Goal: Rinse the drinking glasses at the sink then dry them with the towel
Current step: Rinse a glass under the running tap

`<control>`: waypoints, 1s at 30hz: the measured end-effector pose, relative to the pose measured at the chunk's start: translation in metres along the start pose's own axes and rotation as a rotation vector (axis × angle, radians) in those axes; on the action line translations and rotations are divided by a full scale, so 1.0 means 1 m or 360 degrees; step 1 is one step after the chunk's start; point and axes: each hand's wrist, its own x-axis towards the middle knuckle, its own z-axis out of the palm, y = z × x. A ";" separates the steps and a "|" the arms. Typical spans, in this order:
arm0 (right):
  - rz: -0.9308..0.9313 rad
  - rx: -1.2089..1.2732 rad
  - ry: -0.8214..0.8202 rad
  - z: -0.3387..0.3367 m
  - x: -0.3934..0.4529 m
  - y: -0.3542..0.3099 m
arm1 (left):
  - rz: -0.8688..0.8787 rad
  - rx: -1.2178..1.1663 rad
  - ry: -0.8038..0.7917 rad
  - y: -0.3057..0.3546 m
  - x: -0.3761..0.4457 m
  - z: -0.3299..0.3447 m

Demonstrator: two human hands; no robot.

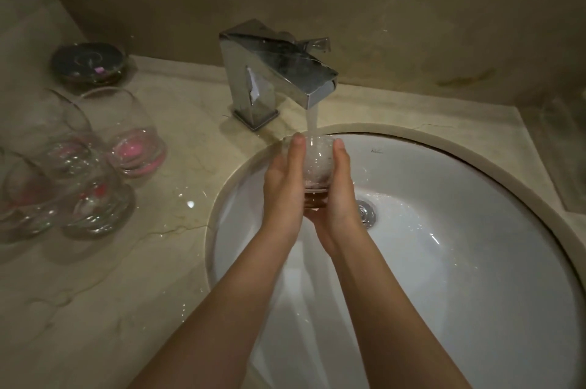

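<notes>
Glass tumbler (317, 163) under tap | both hands' fingers grasp it | over sink (475, 230) rim's inner edge

The scene is dim and warm-toned, with a murky brown cast toward 12 o'clock. The white sink (444, 262) is the brightest area, carrying small curved glints toward 4 o'clock. A sharp specular spot shines on the wet table (190, 204) near 9 o'clock. The chrome faucet (272, 71) shows dull reflections. Glasses (95, 192) at 9 o'clock look soft and smeared. Wide-angle bending curves the edges, and the corners darken.
</notes>
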 end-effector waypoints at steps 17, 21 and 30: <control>0.0032 -0.0418 -0.0140 -0.027 -0.003 -0.037 | -0.0001 0.0458 -0.0436 0.014 0.013 -0.020; -0.0250 -0.0607 0.0024 -0.012 0.002 -0.075 | 0.0047 0.0584 -0.0400 0.017 0.015 -0.017; -0.0609 -0.0808 -0.0215 0.050 0.015 -0.132 | 0.0110 0.0695 -0.0381 0.035 0.011 -0.026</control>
